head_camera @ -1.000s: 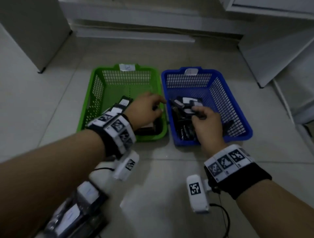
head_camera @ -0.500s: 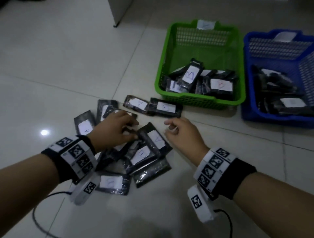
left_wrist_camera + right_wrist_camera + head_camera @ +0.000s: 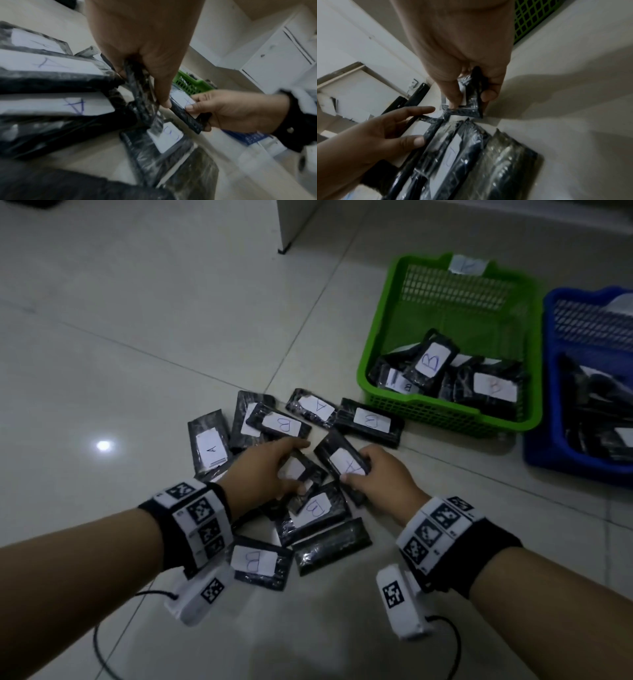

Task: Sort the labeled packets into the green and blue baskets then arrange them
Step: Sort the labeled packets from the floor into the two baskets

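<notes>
A pile of black labeled packets [image 3: 301, 470] is seen on the tiled floor [image 3: 137, 337], just beside the near left corner of the green basket [image 3: 445, 412]. A packet marked A [image 3: 342, 462] is pinched by the right hand [image 3: 380, 479] at the side of the pile nearest the green basket; in the right wrist view the thumb lies on its white label and the other fingers [image 3: 489, 94] are curled behind it. The packet is tilted, with 1 end raised off the pile. A second packet [image 3: 301, 470], whose letter cannot be read, is gripped by the left hand [image 3: 263, 474] in the middle of the pile, the thumb at its near edge and the fingers over its far edge. The 2 held packets are almost touching. Around the hands, more packets marked A and B are lying flat, some overlapping. Inside the green basket several packets marked B [image 3: 431, 361] are gathered against its near wall. The blue basket [image 3: 551, 453] stands just beside the green basket, on the side away from the pile, and dark packets are lying in it; their labels cannot be read.
</notes>
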`<control>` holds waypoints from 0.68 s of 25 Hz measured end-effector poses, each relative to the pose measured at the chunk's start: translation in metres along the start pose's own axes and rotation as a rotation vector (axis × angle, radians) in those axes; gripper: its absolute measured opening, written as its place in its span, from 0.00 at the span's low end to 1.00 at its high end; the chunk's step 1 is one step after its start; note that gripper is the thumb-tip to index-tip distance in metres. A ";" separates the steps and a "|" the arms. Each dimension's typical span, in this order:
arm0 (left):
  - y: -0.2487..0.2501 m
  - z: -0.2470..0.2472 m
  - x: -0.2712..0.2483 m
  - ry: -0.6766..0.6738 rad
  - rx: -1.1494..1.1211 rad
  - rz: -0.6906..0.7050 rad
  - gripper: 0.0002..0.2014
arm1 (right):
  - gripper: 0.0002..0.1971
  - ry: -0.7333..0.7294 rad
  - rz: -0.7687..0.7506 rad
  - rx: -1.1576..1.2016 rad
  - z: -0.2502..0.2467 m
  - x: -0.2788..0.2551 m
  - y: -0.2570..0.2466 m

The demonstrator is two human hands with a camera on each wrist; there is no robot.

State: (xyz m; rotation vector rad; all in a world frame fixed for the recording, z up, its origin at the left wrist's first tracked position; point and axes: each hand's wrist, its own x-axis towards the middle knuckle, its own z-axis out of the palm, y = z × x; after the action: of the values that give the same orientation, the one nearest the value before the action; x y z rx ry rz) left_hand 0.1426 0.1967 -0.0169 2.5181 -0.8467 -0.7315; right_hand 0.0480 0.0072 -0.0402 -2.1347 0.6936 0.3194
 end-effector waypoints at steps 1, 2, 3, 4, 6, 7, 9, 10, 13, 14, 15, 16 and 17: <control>0.004 -0.003 0.002 0.040 -0.085 -0.013 0.29 | 0.16 0.026 0.002 0.094 -0.006 0.001 0.000; 0.008 -0.006 0.005 0.080 -0.182 -0.031 0.23 | 0.14 0.056 0.006 0.206 -0.013 0.000 0.000; 0.013 -0.009 0.010 0.117 -0.295 -0.044 0.19 | 0.13 0.087 0.011 0.322 -0.022 0.000 0.000; 0.016 -0.012 0.014 0.138 -0.427 -0.063 0.18 | 0.12 0.102 0.013 0.424 -0.028 0.000 -0.002; 0.030 -0.020 0.022 0.123 -0.696 -0.088 0.21 | 0.12 0.123 0.008 0.569 -0.045 0.000 -0.005; 0.039 -0.026 0.024 0.095 -0.787 -0.090 0.24 | 0.12 0.119 0.002 0.622 -0.052 0.000 -0.008; 0.059 -0.039 0.029 0.031 -0.848 -0.048 0.32 | 0.12 0.111 -0.020 0.686 -0.074 0.001 -0.013; 0.069 -0.046 0.032 0.016 -0.855 -0.034 0.35 | 0.12 0.107 -0.027 0.699 -0.084 0.002 -0.015; 0.103 -0.066 0.048 0.057 -0.843 -0.037 0.34 | 0.12 0.110 -0.045 0.665 -0.126 0.001 -0.020; 0.117 -0.071 0.057 0.087 -0.847 -0.048 0.30 | 0.12 0.112 -0.052 0.635 -0.144 -0.001 -0.018; 0.130 -0.075 0.065 0.112 -0.847 -0.060 0.26 | 0.13 0.107 -0.053 0.593 -0.161 -0.003 -0.016; 0.147 -0.078 0.075 0.125 -0.835 -0.064 0.24 | 0.15 0.102 -0.046 0.537 -0.181 -0.005 -0.012; 0.163 -0.079 0.086 0.122 -0.813 -0.067 0.23 | 0.16 0.092 -0.030 0.472 -0.198 -0.006 -0.006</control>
State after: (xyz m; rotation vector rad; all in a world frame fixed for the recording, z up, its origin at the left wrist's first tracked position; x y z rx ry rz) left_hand 0.1758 0.0355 0.0972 1.8340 -0.3154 -0.7391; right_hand 0.0429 -0.1449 0.0874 -1.7147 0.7085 0.0322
